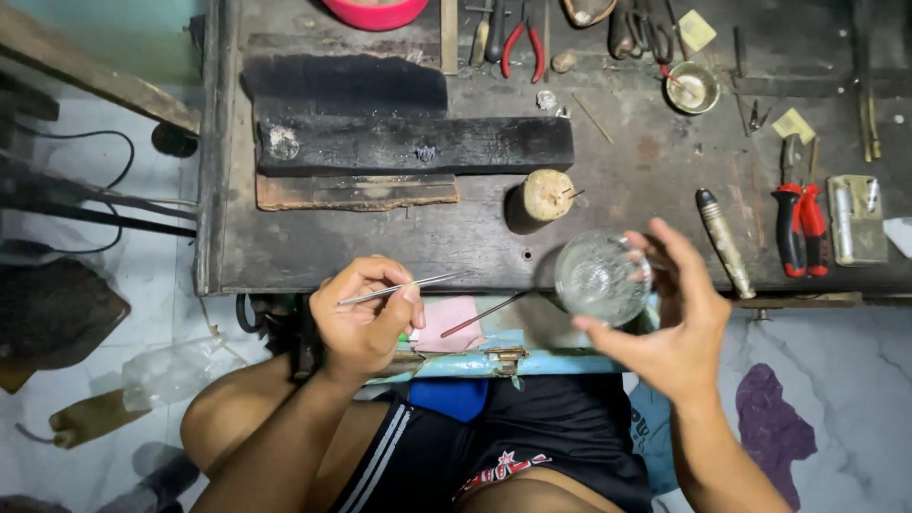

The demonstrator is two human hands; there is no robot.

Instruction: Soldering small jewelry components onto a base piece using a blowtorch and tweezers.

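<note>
Bare knees and dark shorts (494, 446) fill the bottom of the view, with a small blue-edged box (503, 356) resting across the lap. Just above it, the left hand (366, 313) has its fingers pinched together on slim metal tweezers (404, 286), tips pointing right. Beside it, the right hand (674, 328) cups a small clear glass bowl (602, 278) by its rim, thumb on the near side and fingers curled over the far side, holding it in the air at the near edge of the workbench (646, 171). That bowl looks light, rigid, smooth and breakable, so the rim grip between thumb and fingers seems the safest hold; the tweezers look stiff and thin, best held mid-shank as they are now. A thin red-tipped rod (484, 314) lies between the hands. Farther back on the bench sit a round cork stump (548, 194), a charred block (413, 144), red pliers (800, 228), a small metal dish (692, 88) and a pink bowl (375, 11).
</note>
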